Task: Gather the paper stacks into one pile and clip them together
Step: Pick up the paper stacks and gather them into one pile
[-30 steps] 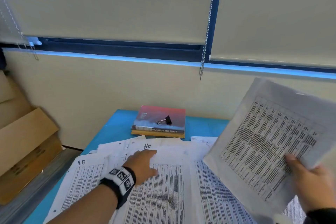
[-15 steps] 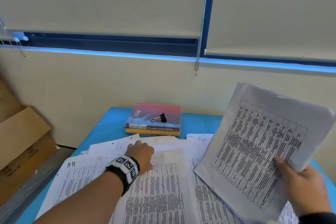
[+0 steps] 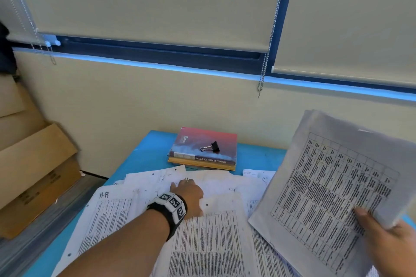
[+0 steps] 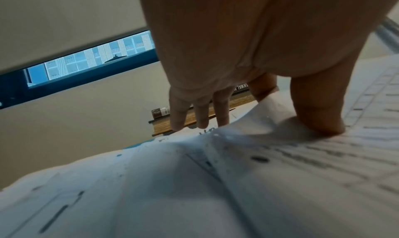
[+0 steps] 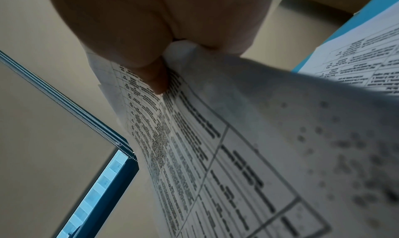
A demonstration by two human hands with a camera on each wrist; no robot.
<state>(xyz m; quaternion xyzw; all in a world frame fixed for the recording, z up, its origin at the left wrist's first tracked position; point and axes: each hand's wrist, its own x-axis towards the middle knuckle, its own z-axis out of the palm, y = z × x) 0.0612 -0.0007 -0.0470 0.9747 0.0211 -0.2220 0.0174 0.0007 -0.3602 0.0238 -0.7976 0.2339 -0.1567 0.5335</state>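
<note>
Two hands [image 3: 188, 195] [image 3: 391, 243]; one binder clip [image 3: 210, 147]; two stacked books [image 3: 203, 152]; one held paper stack [image 3: 333, 189]; several loose sheets [image 3: 213, 236], count unclear; one table [image 3: 146, 155].

Pretty even, soft daylight is let in through the gap under the window blinds [image 3: 157, 2], straight lines are bent toward the edges of the wide head view, a dim shadow is cast under the left hand [image 4: 248, 45], and the nearest paper [image 5: 356, 156] is blurred in both wrist views.
</note>
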